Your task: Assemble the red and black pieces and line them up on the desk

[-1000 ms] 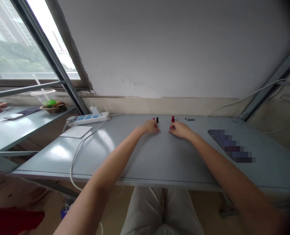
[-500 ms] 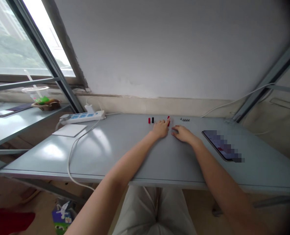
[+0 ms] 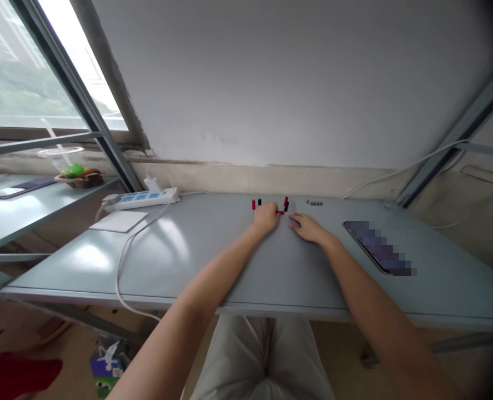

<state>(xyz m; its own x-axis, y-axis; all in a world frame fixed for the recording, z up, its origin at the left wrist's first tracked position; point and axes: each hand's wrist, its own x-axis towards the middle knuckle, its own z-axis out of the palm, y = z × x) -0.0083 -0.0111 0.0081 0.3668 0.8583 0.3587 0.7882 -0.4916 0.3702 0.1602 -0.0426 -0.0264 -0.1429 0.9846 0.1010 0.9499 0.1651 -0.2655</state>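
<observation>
Near the back of the grey desk (image 3: 180, 266), my left hand (image 3: 266, 218) is closed, with a small red cylinder (image 3: 280, 212) sticking out to the right at its fingertips. Just left of that hand a red cylinder (image 3: 253, 204) and a black cylinder (image 3: 260, 201) stand upright, the black one partly hidden. Between my hands, farther back, another red cylinder (image 3: 286, 200) touches or nearly touches a black one (image 3: 287, 206). My right hand (image 3: 308, 226) rests on the desk with its fingers apart, holding nothing, beside a faint clear object (image 3: 293, 206).
Several small dark grey pieces (image 3: 316, 203) are lined up behind my right hand. A phone (image 3: 377, 248) lies at the right. At the left are a power strip (image 3: 146, 199), a white flat square (image 3: 119, 221) and a loose cable (image 3: 124, 255) hanging over the front edge.
My left hand has drawn back to the left and closed on a red cylinder, uncovering the red and black pair between my hands. My right hand has shifted slightly left.
</observation>
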